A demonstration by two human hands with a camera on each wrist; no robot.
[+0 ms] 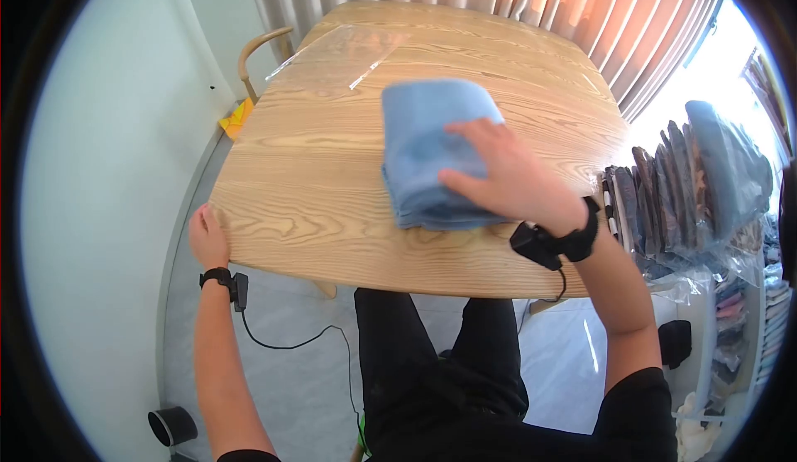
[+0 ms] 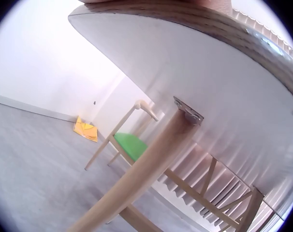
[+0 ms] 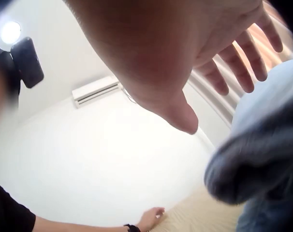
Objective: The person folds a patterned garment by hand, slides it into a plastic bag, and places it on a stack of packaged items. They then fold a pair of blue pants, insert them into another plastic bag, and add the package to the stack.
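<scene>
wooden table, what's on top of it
A folded blue cloth lies on the wooden table, with clear plastic toward the far left. The part of the table directly beneath the cloth is covered and cannot be seen.

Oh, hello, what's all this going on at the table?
Someone is handling a folded blue cloth on a wooden table. Their right hand is over it with the fingers spread, not gripping it; their left hand rests at the table's near left edge. A clear plastic bag or sheet lies flat toward the far left, apart from the cloth. Off to the right is a row of clothes in clear wrapping.
</scene>
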